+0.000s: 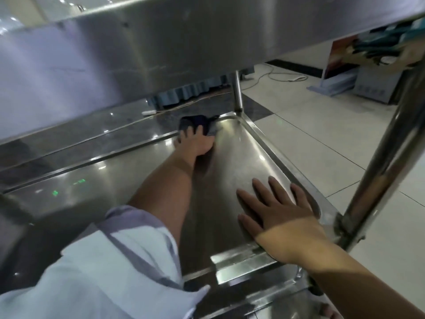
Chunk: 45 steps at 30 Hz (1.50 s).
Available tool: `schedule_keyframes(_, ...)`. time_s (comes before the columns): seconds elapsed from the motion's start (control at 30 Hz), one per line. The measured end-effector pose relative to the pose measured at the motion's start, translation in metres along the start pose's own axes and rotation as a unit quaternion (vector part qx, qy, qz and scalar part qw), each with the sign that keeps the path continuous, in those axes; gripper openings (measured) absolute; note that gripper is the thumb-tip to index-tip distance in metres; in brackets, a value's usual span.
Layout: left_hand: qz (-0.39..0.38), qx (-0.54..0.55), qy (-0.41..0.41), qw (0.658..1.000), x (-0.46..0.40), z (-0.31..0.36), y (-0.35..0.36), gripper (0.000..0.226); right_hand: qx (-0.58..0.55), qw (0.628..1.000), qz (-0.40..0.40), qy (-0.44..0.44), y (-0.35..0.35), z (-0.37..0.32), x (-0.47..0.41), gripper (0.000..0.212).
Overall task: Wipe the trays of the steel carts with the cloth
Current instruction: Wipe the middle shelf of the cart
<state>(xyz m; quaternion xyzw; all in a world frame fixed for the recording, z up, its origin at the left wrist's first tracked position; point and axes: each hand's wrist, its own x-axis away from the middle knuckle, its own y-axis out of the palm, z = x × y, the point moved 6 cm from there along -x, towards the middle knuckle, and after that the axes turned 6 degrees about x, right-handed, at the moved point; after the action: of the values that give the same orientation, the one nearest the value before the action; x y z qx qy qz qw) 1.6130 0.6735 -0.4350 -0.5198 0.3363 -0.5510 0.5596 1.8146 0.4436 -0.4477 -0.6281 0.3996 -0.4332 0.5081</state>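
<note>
The left hand reaches deep under the upper tray of the steel cart and presses a dark cloth into the far corner of the lower tray, its fingers spread over the cloth and curling into it. The arm is stretched long, probably because that corner is the hardest spot to reach beneath the low upper tray.

The right hand lies flat with fingers straight and splayed, holding nothing, on the tray floor close to its raised right rim. It seems to brace the body and steady the cart while the other arm leans in.

Just right of the right hand rises a steel post; a second, thinner post stands just beyond the cloth at the far corner. I count one cloth, two trays in view and two posts. A white sleeve covers the left upper arm. Beyond the cart lies tiled floor, with a cable on it.
</note>
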Motion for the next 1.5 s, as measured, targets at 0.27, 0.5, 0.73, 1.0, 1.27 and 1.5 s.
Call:
schedule_keyframes(0.27,-0.038,-0.027,0.184,0.982,0.043,0.111,0.029,0.070,-0.016,1.000,0.013,0.006,-0.002,-0.001,0.003,0.062)
schedule_keyframes(0.5,0.042,0.026,0.018,0.999,0.001,-0.004,-0.005,0.069,-0.031,0.999,0.009,0.004,-0.001,0.002,0.002,0.061)
schedule_keyframes(0.73,0.099,0.052,-0.137,0.984,0.018,-0.108,-0.022,0.068,-0.045,0.999,0.019,0.012,-0.003,0.004,0.000,0.062)
schedule_keyframes(1.0,0.067,-0.002,-0.059,0.996,0.052,-0.054,-0.003,0.070,-0.044,0.999,0.022,0.021,-0.004,0.009,-0.004,0.062)
schedule_keyframes(1.27,-0.022,-0.026,0.251,0.967,0.123,0.052,0.045,0.066,-0.028,0.999,0.029,0.016,-0.006,0.006,-0.001,0.062)
schedule_keyframes(1.5,-0.023,-0.093,0.146,0.985,0.070,-0.049,0.011,0.071,-0.047,0.998,0.023,0.024,-0.004,0.008,0.001,0.064)
